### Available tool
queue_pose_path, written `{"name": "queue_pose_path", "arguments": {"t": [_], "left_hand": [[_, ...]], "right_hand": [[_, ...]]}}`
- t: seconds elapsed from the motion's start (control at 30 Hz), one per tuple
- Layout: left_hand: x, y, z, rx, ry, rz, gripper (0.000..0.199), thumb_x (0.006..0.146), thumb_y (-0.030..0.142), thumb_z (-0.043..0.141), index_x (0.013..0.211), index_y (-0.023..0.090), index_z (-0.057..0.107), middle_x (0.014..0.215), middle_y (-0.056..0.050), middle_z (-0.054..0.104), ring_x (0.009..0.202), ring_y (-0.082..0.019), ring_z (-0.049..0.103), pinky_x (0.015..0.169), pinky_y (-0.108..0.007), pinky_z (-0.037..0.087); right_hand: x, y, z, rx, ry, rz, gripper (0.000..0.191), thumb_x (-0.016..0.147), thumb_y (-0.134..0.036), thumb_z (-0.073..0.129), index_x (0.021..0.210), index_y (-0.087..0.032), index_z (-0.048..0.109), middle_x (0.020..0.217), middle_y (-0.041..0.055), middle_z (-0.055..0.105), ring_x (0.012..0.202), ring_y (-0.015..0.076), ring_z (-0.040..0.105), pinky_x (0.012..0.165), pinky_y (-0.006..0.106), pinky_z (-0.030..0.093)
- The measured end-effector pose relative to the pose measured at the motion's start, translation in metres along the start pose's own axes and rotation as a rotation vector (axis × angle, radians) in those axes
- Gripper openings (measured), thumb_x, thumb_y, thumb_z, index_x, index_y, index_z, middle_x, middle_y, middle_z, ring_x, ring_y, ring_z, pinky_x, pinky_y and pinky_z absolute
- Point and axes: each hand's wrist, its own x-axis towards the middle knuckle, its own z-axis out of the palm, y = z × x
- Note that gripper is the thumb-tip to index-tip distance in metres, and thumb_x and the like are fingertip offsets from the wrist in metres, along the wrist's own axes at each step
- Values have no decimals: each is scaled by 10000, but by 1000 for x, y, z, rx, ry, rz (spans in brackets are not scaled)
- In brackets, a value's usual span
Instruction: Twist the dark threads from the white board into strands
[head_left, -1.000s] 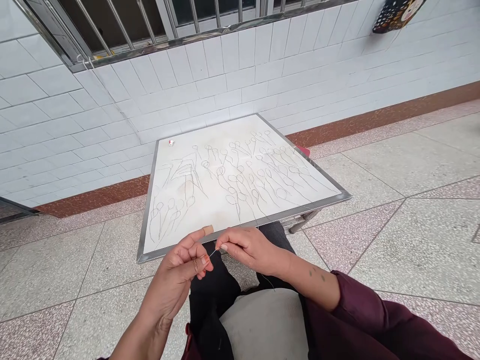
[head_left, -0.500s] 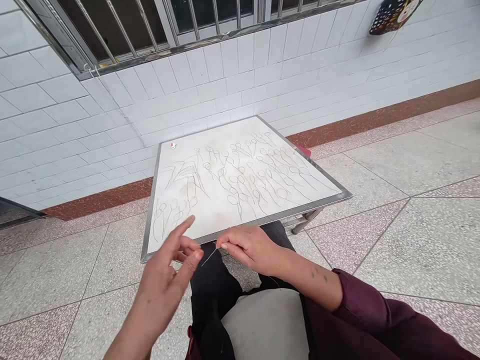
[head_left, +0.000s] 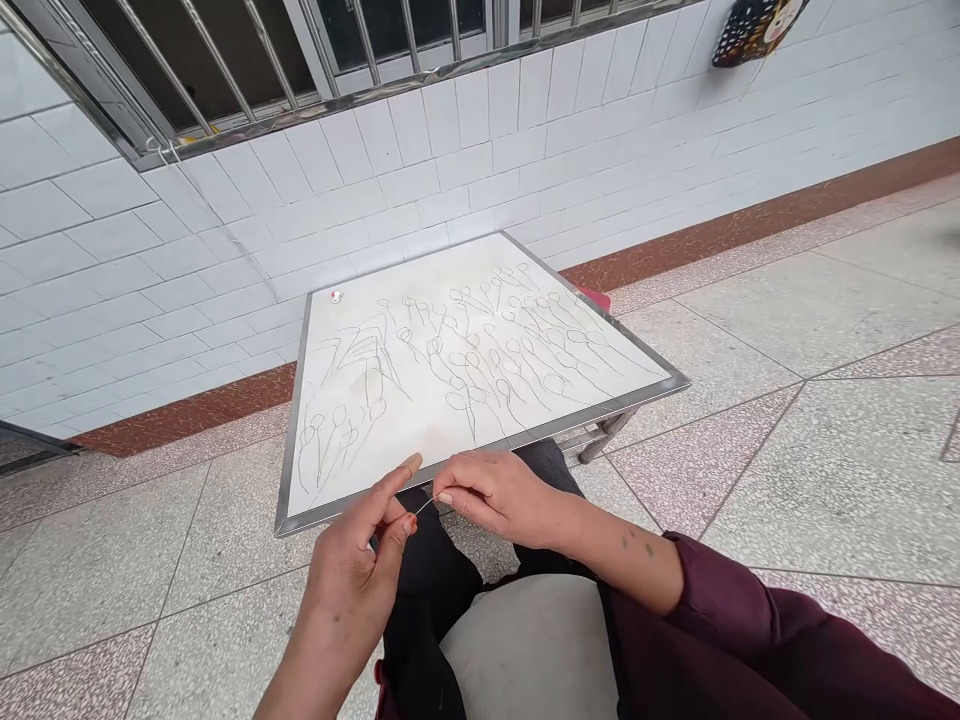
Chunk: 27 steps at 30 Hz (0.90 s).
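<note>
A short, thin wire spans the gap between my two hands, just off the near edge of the table. My right hand pinches it between thumb and fingers, the palm turned down. At its other end, the thumb and a finger of my left hand are closed on the tip, while the forefinger stretches out past it. On the white tabletop lie several thin wires with looped ends. Several straighter wires are grouped on the left side.
A small white-and-red object sits at the table's far left corner. Behind the table stands a white tiled wall with a barred window. A dark patterned bag hangs at upper right. My legs are under the near edge.
My left hand has moved right and closed its fingertips on the wire's free end. My right hand keeps its pinch in nearly the same place. The view has shifted slightly.
</note>
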Motion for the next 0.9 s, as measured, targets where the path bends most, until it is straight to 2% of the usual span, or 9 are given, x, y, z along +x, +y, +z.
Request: {"name": "queue_pose_path", "arguments": {"t": [0.2, 0.33, 0.4, 0.5, 0.67, 0.9], "left_hand": [[-1, 0, -11, 28, -34, 13, 469, 828, 302, 662, 1295, 343, 637, 696, 22, 581, 668, -181, 503, 708, -294, 409], [-2, 1, -14, 143, -50, 21, 517, 865, 320, 622, 1375, 374, 550, 722, 26, 602, 645, -177, 514, 659, -279, 405], [-2, 4, -11, 178, -15, 53, 568, 856, 313, 634, 1405, 388, 509, 807, 13, 654, 690, -193, 554, 654, -280, 410], [0, 9, -1, 153, 40, 101, 573, 835, 308, 659, 1389, 377, 532, 953, -18, 715, 838, -244, 608, 721, -313, 438], [4, 9, 16, 176, 67, 124, 485, 891, 316, 584, 1373, 361, 553, 980, -17, 739, 883, -243, 629, 847, -365, 456], [6, -1, 21, 169, 116, 167, 423, 878, 286, 605, 1295, 350, 633, 944, -25, 736, 872, -238, 653, 833, -364, 475]], "right_hand": [[-1, 2, -6, -18, 17, -7, 229, 1022, -291, 383, 967, -197, 584, 833, 21, 662, 761, 149, 591, 692, 260, 429], [-1, 5, -5, -32, 22, 5, 245, 1028, -287, 362, 959, -195, 579, 836, 26, 654, 761, 152, 583, 693, 266, 428], [-1, 5, -4, -41, 12, 0, 257, 1033, -291, 352, 953, -192, 576, 829, 28, 646, 752, 152, 577, 682, 265, 425], [-1, 5, -2, -67, -15, -33, 275, 1038, -299, 339, 960, -188, 578, 804, 26, 630, 752, 155, 567, 674, 263, 421], [-1, 4, 2, -119, -29, -40, 268, 1037, -302, 354, 962, -193, 587, 795, 21, 624, 765, 157, 569, 678, 261, 416], [-4, 6, 6, -195, 18, 13, 277, 1035, -322, 356, 967, -183, 586, 786, 31, 627, 721, 157, 568, 627, 259, 391]]}}
